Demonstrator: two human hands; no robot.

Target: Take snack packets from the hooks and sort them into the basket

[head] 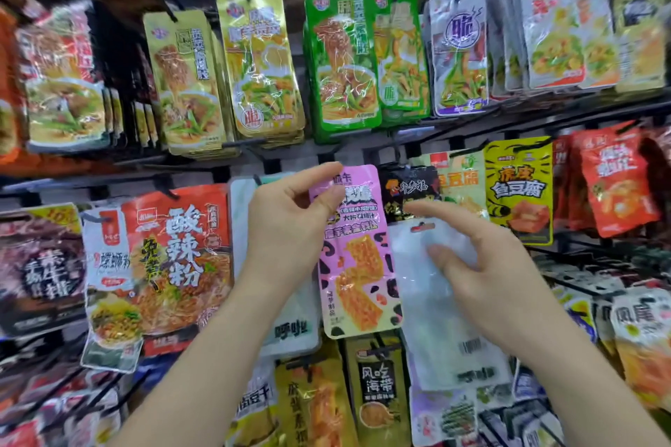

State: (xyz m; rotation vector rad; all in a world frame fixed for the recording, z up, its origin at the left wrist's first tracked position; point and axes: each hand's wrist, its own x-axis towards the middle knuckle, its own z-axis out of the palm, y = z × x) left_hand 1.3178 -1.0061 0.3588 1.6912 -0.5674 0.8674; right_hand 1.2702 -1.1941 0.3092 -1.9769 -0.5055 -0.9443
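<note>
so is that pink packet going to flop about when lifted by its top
Probably only a little: the pink packet lies flat and straight below the left hand pinching its top. It is likely light, since a thumb-and-finger pinch seems enough. Its glossy film shows glare, so it may be slippery.

Pink packet (357, 258) top corner behind fingers (319, 170) of left hand (287, 229) — white packet (432, 301) print blurred; left-edge packets (40, 265) smeared.

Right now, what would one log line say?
left hand: pinches pink packet top | right hand: holds white packet
</note>
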